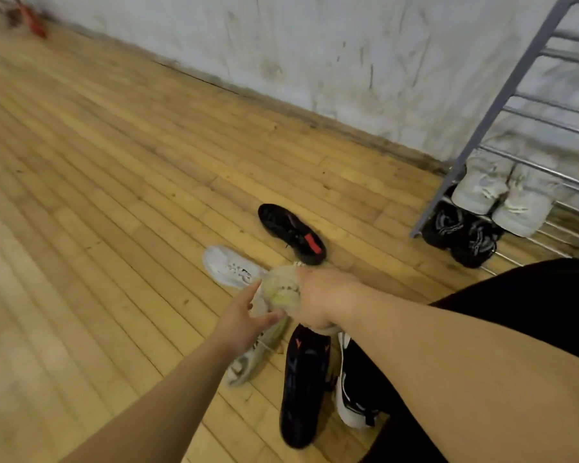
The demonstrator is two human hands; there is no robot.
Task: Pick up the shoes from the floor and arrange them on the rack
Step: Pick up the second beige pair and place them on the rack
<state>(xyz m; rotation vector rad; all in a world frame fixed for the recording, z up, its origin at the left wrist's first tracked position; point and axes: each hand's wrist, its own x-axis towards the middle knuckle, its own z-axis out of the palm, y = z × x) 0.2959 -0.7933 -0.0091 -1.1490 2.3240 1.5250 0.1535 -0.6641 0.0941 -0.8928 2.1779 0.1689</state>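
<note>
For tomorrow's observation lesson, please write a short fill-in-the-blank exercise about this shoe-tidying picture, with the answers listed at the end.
1. The right hand grips a pale shoe while the left hand reaches toward it from the ____.
2. The pair of white shoes on the rack sits on the shelf directly ____ the pair of black shoes.
3. The black shoe with a red mark lies on the wooden ____.

Missing words: left; above; floor
</note>
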